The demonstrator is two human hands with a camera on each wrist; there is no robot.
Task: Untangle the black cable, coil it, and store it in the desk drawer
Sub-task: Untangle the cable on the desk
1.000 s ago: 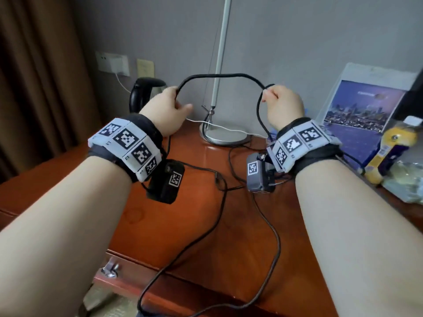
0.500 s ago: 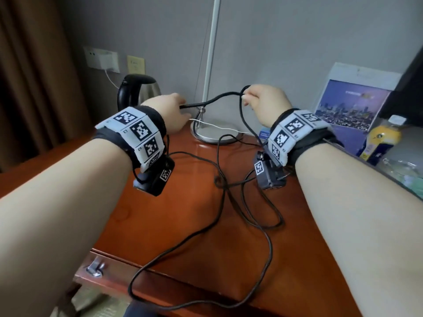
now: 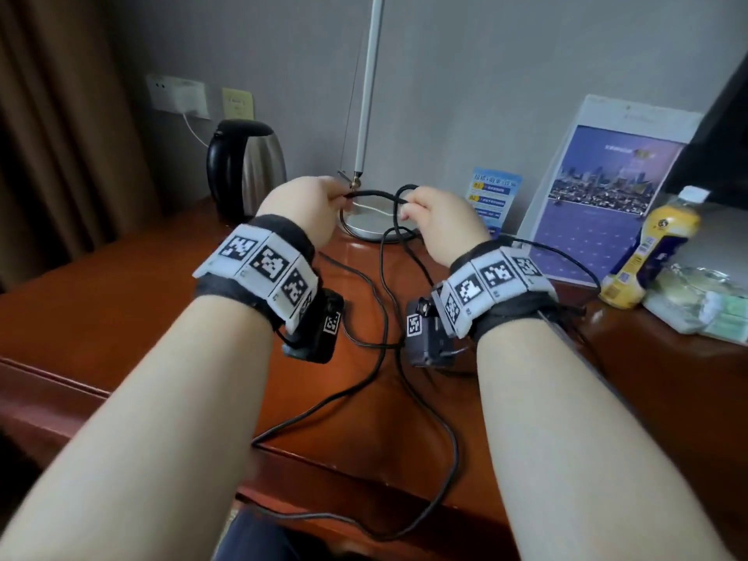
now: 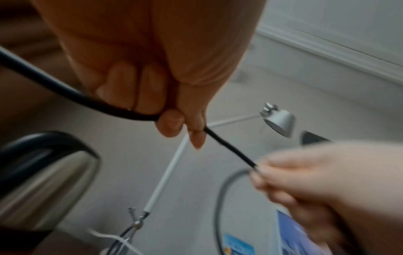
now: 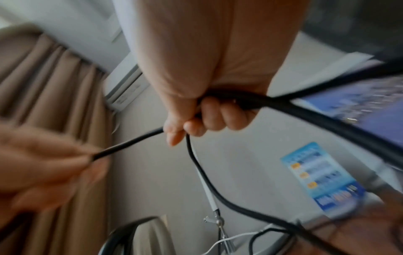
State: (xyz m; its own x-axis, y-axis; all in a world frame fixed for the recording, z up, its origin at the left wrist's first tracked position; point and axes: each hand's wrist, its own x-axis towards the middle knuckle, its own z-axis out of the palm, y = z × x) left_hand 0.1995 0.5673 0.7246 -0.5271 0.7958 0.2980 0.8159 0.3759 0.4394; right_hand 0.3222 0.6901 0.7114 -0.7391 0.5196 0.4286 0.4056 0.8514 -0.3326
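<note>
The black cable point(image 3: 374, 194) runs short and level, left to right, between both raised hands above the desk point(image 3: 121, 301). Left hand point(image 3: 301, 208) pinches it between thumb and fingers; right hand point(image 3: 439, 220) clenches a small loop. Slack trails down across the wood and spills over the front edge. Kettle point(image 3: 243, 172) and lamp base point(image 3: 370, 228) sit just behind; bottle point(image 3: 651, 249) to the right.

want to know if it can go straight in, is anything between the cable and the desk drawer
Nothing visible blocks it. Both the left hand and right hand already pinch the black cable above the desk. The drawer itself is out of view, so open or closed is unknown.
</note>
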